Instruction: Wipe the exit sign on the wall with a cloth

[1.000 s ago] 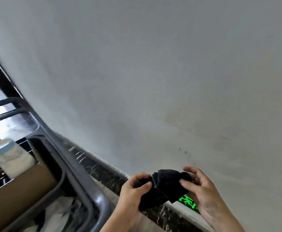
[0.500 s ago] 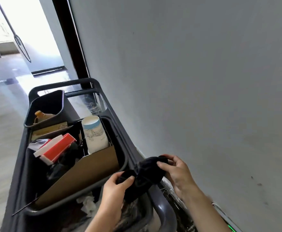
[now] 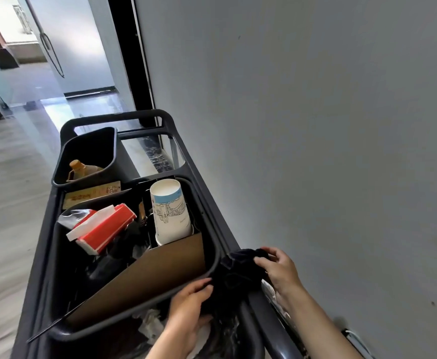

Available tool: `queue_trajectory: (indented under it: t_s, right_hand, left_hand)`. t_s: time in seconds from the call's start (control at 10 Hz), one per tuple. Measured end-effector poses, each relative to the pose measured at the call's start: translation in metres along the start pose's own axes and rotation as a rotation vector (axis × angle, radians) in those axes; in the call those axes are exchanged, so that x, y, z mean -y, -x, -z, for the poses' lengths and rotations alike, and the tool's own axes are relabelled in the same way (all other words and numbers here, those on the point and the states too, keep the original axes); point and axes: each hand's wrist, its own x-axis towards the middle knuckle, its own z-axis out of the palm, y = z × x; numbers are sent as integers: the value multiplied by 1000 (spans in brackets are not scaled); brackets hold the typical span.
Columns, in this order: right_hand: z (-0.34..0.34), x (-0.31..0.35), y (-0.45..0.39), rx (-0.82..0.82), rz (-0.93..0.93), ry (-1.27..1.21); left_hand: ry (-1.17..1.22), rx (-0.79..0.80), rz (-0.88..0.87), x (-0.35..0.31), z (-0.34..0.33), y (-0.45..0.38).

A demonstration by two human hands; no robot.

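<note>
A dark cloth [image 3: 238, 273] is bunched between both hands above the right rail of a dark grey cart [image 3: 207, 182]. My left hand [image 3: 188, 304] grips its lower left end, thumb on top. Its upper right end is pinched by my right hand [image 3: 279, 268], close to the grey wall [image 3: 315, 125]. The exit sign is out of sight; only a white edge [image 3: 354, 338] shows low on the wall at the bottom right.
The cart's big bin [image 3: 212, 257] holds a paper cup [image 3: 169, 211], a red and white tissue pack [image 3: 103, 229] and a cardboard sheet [image 3: 150, 275]. A smaller bin [image 3: 87, 154] with a bottle sits further off. A glass door [image 3: 54, 42] lies ahead left.
The view has swung from the wall and the green sign to the cart and corridor. Both hands have kept hold of the cloth and carried it over the cart's right rail.
</note>
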Motion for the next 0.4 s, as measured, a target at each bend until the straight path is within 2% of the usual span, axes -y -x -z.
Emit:
queue_trajectory:
  t_s: [0.1,0.3,0.4]
  right_hand:
    - [5,-1,1,55,-23,-32]
    - [27,5,17,16,-21,15]
    - [41,11,35,-46,109,169]
  left_hand:
    - [-30,-3,-22,-1,2,2]
    - [-124,-69,-228,-2,10,9]
    - [-383,-146,-522,-11,7,26]
